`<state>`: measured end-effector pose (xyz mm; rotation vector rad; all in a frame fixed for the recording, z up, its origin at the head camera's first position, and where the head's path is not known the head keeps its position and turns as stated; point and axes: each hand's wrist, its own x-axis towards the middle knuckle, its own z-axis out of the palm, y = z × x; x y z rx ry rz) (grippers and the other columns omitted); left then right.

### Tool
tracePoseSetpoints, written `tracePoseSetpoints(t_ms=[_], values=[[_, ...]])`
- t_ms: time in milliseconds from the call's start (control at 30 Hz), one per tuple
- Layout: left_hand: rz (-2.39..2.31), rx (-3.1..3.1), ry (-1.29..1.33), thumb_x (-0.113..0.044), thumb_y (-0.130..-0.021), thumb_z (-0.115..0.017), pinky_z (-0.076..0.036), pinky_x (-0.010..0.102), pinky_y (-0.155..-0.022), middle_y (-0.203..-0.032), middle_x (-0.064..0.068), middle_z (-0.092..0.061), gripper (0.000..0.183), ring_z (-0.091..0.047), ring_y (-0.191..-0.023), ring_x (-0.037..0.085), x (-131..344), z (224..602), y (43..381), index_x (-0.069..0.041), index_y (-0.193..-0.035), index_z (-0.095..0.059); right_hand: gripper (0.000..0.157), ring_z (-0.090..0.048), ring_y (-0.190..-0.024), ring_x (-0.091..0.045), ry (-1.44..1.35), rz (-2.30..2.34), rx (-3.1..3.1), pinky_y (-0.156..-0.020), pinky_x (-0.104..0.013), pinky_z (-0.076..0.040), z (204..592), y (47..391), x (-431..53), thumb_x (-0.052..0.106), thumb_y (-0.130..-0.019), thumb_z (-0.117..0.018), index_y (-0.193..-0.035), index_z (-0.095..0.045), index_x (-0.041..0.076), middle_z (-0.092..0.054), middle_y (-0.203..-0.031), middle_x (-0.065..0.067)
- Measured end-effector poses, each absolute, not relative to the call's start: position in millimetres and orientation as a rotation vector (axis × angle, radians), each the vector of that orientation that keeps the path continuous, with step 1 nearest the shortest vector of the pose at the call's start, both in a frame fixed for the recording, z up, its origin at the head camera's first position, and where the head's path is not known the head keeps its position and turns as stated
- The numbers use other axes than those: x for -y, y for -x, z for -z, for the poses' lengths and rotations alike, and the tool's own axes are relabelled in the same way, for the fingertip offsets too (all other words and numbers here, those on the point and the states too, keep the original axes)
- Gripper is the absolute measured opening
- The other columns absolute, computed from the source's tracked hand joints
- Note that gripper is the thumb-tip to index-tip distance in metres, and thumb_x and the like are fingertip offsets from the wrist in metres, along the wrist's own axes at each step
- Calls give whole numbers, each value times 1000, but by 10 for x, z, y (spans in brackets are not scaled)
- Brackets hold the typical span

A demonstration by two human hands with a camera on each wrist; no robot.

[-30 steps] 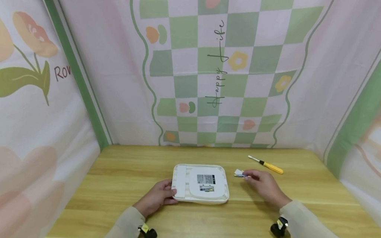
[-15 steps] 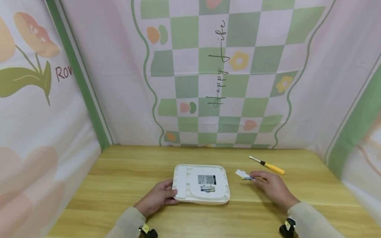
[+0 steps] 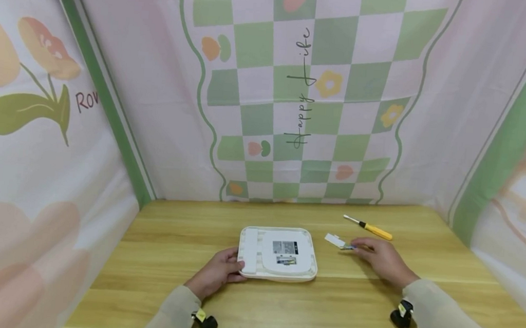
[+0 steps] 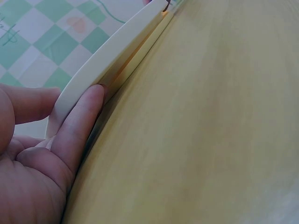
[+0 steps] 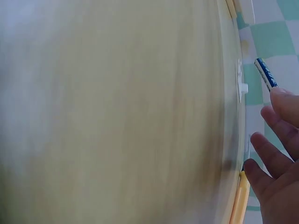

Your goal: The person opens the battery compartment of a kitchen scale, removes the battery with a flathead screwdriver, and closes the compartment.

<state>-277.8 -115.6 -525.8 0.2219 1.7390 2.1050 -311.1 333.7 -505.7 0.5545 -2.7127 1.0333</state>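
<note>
A white rounded-square device (image 3: 249, 248) lies on the wooden table with a label and a small uncovered battery compartment (image 3: 287, 260) facing up. Something battery-like shows inside that compartment. My left hand (image 3: 216, 273) grips the device's near left corner, thumb on top and fingers beneath; in the left wrist view its edge (image 4: 96, 65) is pinched and slightly raised. Between the thumb and fingertips of my right hand (image 3: 385, 259) is a slim battery (image 5: 265, 73), held to the right of the device. Just left of it, a small white cover (image 3: 334, 240) rests on the table.
A screwdriver (image 3: 376, 231) with a yellow handle lies behind my right hand, its shaft pointing to the back left. Patterned cloth (image 3: 290, 109) hangs behind the table and at both sides. A small black camera is on each wrist.
My right hand has moved to the right with the battery, away from the device. More of the white cover shows now. My left hand and the device have stayed in place.
</note>
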Motion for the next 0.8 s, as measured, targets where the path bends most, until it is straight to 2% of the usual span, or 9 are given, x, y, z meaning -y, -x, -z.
tracePoseSetpoints(t_ms=[267,800], values=[[-2101,-1739,-219,1,-100,-49,-56,40,-86,-122,23,-59,52,-63,-103,31,1154,5238,2766,11,-146,-27,23,-60,-106,-32,-488,-1013,2758,-90,-51,-50,5071,3126,-3421,12,-94,-66,-115,-69,3,-69,-111,-9],[-2095,-1747,-225,0,-100,-49,-56,40,-87,-124,23,-58,54,-63,-105,32,1162,5223,2754,12,-147,-24,23,-59,-107,-37,-455,-991,2796,-90,-56,-49,5082,3119,-3544,14,-94,-66,-114,-70,4,-68,-111,-11]])
